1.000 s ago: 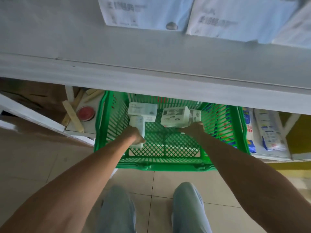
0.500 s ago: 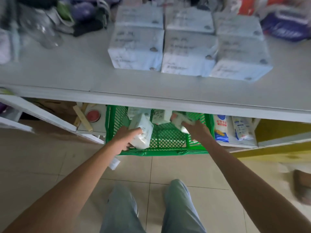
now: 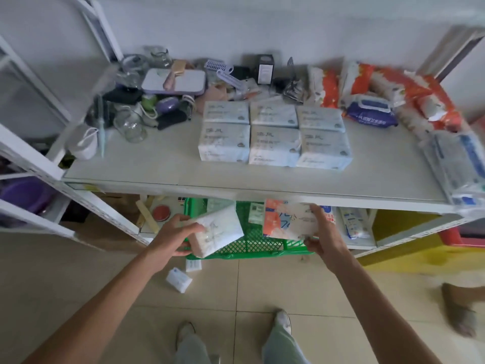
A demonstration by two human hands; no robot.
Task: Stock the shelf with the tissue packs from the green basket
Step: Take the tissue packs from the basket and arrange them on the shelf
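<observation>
Left hand (image 3: 172,239) grips a tissue pack (image 3: 219,233), right hand (image 3: 324,236) grips another pack (image 3: 294,222) — both above the green basket (image 3: 249,248), below the shelf (image 3: 236,174).

Green lattice basket (image 3: 244,248); pale blue-white tissue packs (image 3: 273,137); orange-red packets (image 3: 362,82); grey-white shelf (image 3: 157,164).

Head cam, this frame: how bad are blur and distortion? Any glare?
Head view: motion blur smears the orange-and-white pack in the right hand and the shelf edge above it; the white pack in the left hand is soft; stocked packs on the shelf are sharper; wide-angle bowing bends the posts at the borders; flat light, no glare.
</observation>
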